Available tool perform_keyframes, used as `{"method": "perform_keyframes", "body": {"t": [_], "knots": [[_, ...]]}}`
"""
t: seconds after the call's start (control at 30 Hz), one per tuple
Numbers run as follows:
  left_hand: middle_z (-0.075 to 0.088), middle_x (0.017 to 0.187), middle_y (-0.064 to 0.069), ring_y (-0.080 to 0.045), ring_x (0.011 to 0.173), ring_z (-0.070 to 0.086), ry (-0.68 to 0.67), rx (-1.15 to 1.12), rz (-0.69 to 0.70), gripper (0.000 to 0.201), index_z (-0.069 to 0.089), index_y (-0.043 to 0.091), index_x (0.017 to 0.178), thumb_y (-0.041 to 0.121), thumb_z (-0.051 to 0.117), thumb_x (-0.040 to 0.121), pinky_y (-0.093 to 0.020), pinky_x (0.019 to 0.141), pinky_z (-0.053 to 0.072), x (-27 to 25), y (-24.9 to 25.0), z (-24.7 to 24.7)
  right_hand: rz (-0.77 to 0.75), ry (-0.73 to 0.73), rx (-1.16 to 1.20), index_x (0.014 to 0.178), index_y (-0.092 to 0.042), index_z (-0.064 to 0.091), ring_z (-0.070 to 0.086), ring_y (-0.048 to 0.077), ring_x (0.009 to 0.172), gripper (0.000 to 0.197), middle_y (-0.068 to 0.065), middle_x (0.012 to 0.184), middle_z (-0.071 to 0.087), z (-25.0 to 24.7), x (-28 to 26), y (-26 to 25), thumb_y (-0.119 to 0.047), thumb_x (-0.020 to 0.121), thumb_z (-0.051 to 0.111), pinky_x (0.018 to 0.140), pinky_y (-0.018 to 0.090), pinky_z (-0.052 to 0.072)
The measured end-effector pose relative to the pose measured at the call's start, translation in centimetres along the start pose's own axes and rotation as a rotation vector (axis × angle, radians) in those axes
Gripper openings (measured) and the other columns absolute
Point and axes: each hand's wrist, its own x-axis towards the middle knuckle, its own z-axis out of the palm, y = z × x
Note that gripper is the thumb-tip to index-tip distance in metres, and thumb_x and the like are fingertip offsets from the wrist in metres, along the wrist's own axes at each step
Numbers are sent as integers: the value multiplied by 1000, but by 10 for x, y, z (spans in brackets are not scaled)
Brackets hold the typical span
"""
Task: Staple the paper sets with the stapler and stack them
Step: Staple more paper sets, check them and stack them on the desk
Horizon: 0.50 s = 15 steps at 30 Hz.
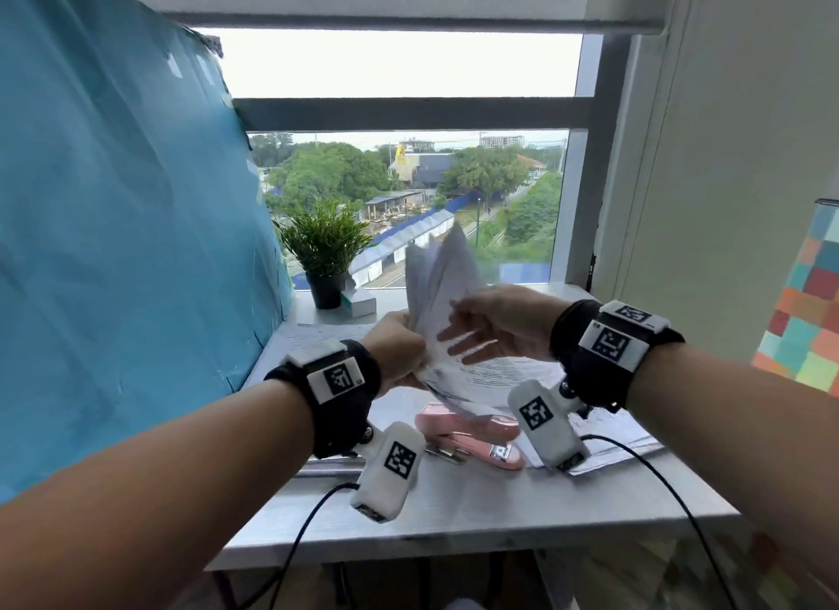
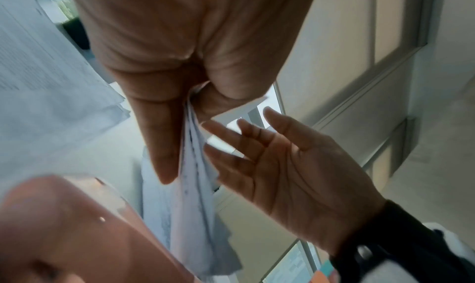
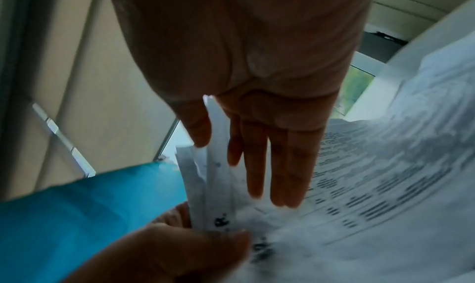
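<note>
My left hand pinches the lower edge of a set of printed papers, which stands upright and fanned above the table. The thumb and fingers of the left hand clamp the sheets. My right hand is open, with straight fingers laid against the set's right face. In the right wrist view the sheets run between the thumb and flat fingers of the right hand. A pink stapler lies on the table under the hands, untouched.
More printed sheets lie flat at the right and at the back left. A potted plant and a small box stand on the sill. A blue sheet walls the left side. The table's front edge is close.
</note>
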Motion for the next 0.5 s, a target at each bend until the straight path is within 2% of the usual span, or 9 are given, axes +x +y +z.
{"method": "perform_keyframes", "body": {"t": [0.07,0.1,0.17,0.2,0.27,0.33,0.37,0.43,0.5], "knots": [[68,99,-16,-28,81,65,84,-2,16,47,62,5,111,-22,35,83,-46,73,60,5,-5,-15,17,-45,-464,97,-6,60,62,24,82,24,11,94,69,7,-4,6,-29,93,60,70,32,54],[68,102,-17,-30,85,65,119,-14,31,46,64,5,105,-23,36,82,-47,77,59,5,-6,-23,31,-73,-739,96,-8,62,62,20,78,29,5,89,69,11,-6,10,-36,88,66,67,30,53],[69,103,-19,-31,87,64,181,-53,59,43,65,8,91,-24,37,82,-43,75,59,4,-6,-37,37,-125,-1175,99,-12,65,60,15,78,47,0,92,70,21,-9,23,-51,75,74,69,28,50],[69,100,-18,-30,87,64,201,-79,64,43,65,8,87,-25,38,83,-40,72,59,2,-6,-43,27,-135,-1287,105,-13,63,59,15,82,55,0,98,69,26,-9,32,-55,71,76,70,28,48],[68,88,-13,-29,84,63,230,-123,64,41,64,7,82,-26,39,84,-39,74,56,-2,-5,-54,2,-130,-1296,113,-15,57,56,16,84,58,-1,100,65,33,-11,45,-48,70,79,65,26,46],[68,85,-10,-30,87,64,255,-147,57,40,63,8,80,-25,40,85,-41,83,53,-3,-7,-64,-47,-109,-1287,111,-17,57,54,14,79,44,-4,92,60,35,-9,54,-36,76,76,55,20,38],[69,89,-13,-31,92,64,258,-154,47,39,63,8,81,-25,41,85,-43,86,53,-3,-9,-69,-73,-96,-1311,107,-19,57,53,13,75,34,-6,89,59,35,-8,56,-31,80,73,53,19,37],[68,104,-19,-34,101,64,255,-166,17,37,63,6,88,-25,41,85,-47,89,53,-4,-12,-77,-88,-103,-1358,104,-20,59,54,13,75,22,-6,88,60,33,-10,54,-19,83,65,55,20,40],[67,111,-21,-36,104,64,259,-180,-8,36,63,2,98,-24,41,85,-44,84,56,-7,-15,-82,-45,-162,-1396,106,-22,60,57,15,82,29,-6,94,63,30,-13,48,-12,79,63,67,26,50]]}}
